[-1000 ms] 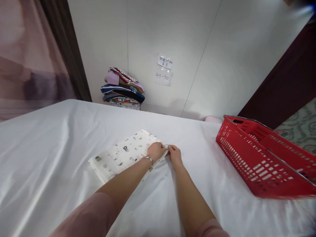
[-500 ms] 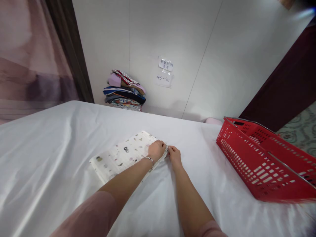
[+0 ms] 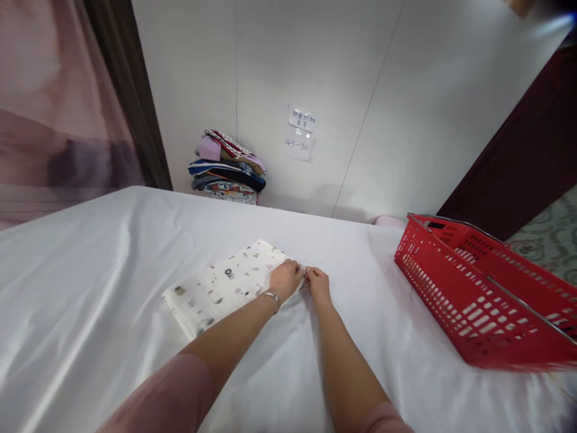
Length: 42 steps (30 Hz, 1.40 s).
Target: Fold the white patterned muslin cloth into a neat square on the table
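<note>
A folded white cloth with small printed figures (image 3: 225, 285) lies on the white sheet (image 3: 90, 288) in front of me. My left hand (image 3: 285, 279), with a thin bracelet on the wrist, rests on the cloth's right end with its fingers curled over the edge. My right hand (image 3: 318, 282) pinches that same right edge just beside the left hand. The two hands touch each other at the cloth's corner. The edge under the fingers is hidden.
A red plastic basket (image 3: 478, 300) with metal handles stands on the sheet at the right. A stack of folded clothes (image 3: 228, 168) sits against the white wall at the back. Two paper notes (image 3: 300, 132) hang on the wall. A curtain (image 3: 54, 102) hangs at the left.
Both hands stay at the cloth's right edge and have drawn slightly closer together. The view has shifted a little.
</note>
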Available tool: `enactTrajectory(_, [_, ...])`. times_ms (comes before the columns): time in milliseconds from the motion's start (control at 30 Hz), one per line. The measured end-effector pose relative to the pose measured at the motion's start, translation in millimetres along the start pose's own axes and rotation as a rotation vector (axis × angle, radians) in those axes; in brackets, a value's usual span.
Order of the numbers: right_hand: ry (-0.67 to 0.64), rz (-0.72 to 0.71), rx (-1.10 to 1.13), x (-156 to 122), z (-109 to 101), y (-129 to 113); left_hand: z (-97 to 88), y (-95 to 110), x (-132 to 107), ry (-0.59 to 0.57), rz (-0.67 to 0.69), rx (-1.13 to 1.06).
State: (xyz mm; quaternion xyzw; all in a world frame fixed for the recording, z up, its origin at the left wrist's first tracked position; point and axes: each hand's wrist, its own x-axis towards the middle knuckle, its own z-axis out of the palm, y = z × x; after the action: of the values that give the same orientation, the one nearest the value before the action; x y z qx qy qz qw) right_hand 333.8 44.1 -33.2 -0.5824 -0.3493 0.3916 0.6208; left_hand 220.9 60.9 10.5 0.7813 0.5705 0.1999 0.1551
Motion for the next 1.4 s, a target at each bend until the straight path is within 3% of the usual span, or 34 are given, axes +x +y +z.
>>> enactTrajectory(333, [0.022,-0.037,-0.045,4,0,5,-9.6,1,-2,-0.049,0.013,0.003])
enactTrajectory(667, [0.018,-0.03,-0.05,3,1,3,-8.4,6,-8,-0.016,0.054,0.048])
enactTrajectory(967, [0.018,-0.031,-0.057,2,1,0,-6.8,5,-2,-0.016,-0.035,0.035])
enactTrajectory(1200, [0.058,0.04,-0.135,5,-4,-1,-12.3,4,1,-0.025,-0.023,0.058])
enactTrajectory(1400, [0.035,0.081,-0.326,6,-16,-6,-17.0,5,3,-0.051,0.02,0.09])
